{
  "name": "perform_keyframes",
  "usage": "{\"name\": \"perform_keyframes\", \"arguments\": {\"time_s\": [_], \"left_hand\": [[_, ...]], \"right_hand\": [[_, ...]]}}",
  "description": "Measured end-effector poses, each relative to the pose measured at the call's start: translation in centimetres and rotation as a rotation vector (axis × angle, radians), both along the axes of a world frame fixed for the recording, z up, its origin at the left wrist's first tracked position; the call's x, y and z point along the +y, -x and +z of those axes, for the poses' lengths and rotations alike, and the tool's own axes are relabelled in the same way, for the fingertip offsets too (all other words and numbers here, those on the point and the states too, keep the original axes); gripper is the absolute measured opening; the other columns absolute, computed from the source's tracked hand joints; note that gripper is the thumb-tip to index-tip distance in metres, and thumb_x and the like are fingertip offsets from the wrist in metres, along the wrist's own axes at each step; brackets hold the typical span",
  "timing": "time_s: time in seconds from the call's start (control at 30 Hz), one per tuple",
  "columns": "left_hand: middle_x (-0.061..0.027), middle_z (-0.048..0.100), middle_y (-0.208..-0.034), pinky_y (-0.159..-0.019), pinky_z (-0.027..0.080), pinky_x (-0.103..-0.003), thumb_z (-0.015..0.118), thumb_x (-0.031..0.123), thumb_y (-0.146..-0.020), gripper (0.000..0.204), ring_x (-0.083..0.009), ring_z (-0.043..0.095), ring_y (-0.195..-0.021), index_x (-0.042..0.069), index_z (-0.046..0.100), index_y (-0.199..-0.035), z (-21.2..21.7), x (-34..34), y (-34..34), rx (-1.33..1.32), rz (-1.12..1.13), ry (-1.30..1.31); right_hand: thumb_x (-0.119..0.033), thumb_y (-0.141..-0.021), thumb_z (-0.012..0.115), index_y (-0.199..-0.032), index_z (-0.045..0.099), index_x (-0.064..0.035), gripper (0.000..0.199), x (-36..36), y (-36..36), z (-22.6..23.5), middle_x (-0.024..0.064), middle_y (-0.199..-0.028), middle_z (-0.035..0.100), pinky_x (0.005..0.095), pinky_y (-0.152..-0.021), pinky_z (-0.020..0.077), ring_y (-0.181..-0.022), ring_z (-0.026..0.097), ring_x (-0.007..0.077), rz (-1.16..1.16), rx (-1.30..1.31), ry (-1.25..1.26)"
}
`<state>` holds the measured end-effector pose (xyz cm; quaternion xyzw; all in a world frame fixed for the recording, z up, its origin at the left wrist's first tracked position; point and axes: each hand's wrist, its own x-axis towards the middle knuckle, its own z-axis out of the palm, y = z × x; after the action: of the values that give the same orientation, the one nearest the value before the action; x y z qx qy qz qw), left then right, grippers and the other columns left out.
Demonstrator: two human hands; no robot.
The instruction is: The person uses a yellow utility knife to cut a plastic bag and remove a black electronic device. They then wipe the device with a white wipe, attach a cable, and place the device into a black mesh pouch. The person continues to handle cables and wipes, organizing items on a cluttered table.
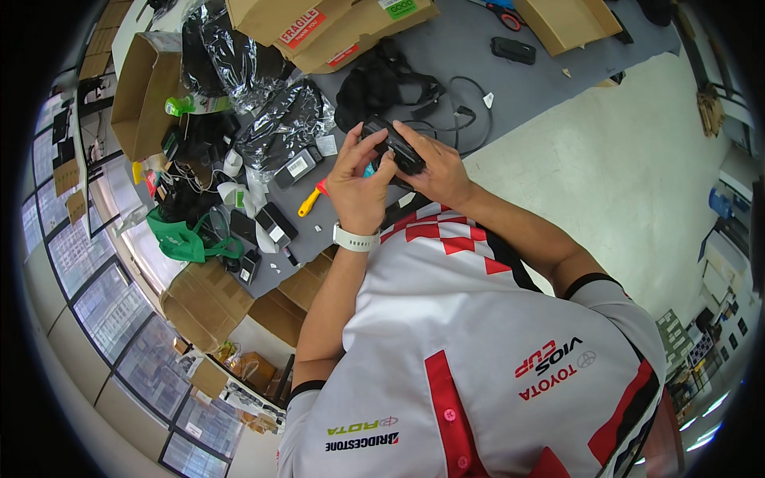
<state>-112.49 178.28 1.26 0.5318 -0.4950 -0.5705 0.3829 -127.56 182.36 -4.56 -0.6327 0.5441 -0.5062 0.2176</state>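
A small black boxy device is held up between my two hands, above the near edge of the grey table. My left hand, with a white watch at its wrist, grips the device's left side with fingers and thumb. My right hand wraps round its right side, with fingers along the top. The device's exact kind cannot be made out. Just left of my left hand lies a screwdriver with a yellow and red handle. Beyond the hands rests a bundle of black straps, with a thin black cable beside it.
Cardboard boxes stand at the back, and an open one at the left. Clear plastic-wrapped black goods, labelled black boxes and a green bag crowd the left. A black case and scissors lie far right.
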Motion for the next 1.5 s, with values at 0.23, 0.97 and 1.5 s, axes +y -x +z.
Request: {"name": "perform_keyframes", "arguments": {"time_s": [0.23, 0.97, 1.5], "left_hand": [[-0.0194, 0.057, -0.15, -0.098, 0.056, -0.028, 0.072, -0.01, -0.09, 0.041, -0.0176, 0.069, -0.114, -0.002, 0.072, -0.13, -0.7, -0.5, 0.2, -0.037, 0.025, 0.033], [-0.0111, 0.075, -0.074, -0.065, 0.056, -0.029, 0.077, 0.006, -0.088, 0.013, -0.0143, 0.071, -0.066, -0.006, 0.076, -0.092, 2.6, -0.3, 1.1, -0.653, 0.035, 0.228], [-0.0056, 0.072, -0.09, -0.07, 0.057, -0.026, 0.068, 0.001, -0.096, 0.007, -0.011, 0.068, -0.076, -0.003, 0.069, -0.101, -2.2, 0.2, -1.6, -0.109, 0.028, -0.106]], "right_hand": [[-0.012, -0.08, 0.089, -0.151, 0.051, -0.0013, 0.081, -0.2, -0.2, -0.4, 0.0199, -0.114, 0.073, 0.0403, -0.083, 0.0616, -0.098, 0.074, 0.0357, -0.027, 0.024, -0.023], [-0.003, -0.072, 0.084, -0.152, 0.047, 0.0063, 0.088, -1.4, -0.8, -0.7, 0.0196, -0.121, 0.072, 0.0381, -0.08, 0.0612, -0.094, 0.073, 0.0314, 0.04, 0.217, 0.066], [-0.007, -0.077, 0.088, -0.147, 0.059, -0.0087, 0.076, -0.6, -0.6, -0.5, 0.0188, -0.112, 0.074, 0.0384, -0.082, 0.0606, -0.094, 0.076, 0.0357, 0.073, -0.251, -0.214]]}}
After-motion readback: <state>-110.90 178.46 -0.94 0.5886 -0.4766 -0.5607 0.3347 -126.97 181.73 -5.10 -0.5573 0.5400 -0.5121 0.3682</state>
